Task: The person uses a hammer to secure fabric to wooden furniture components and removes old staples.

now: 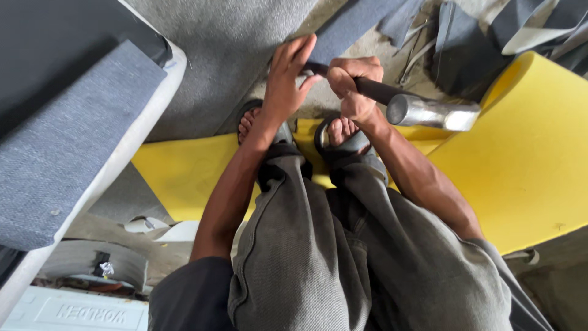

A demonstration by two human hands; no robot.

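My right hand (351,86) grips the dark handle of a hammer (429,112), whose shiny metal head points right over a yellow foam sheet (527,159). Beside it, my left hand (286,76) is raised with fingers spread, touching the far end of the hammer handle and the edge of a blue-grey fabric strip (352,24). Below the hands are my feet in sandals (343,136) and my grey trousers (343,257).
A cushion covered in blue-grey fabric (61,141) on a pale frame fills the left. Grey carpet (226,55) lies ahead. Dark fabric offcuts (471,43) pile at the top right. Scraps and a pale box (79,309) sit at the lower left.
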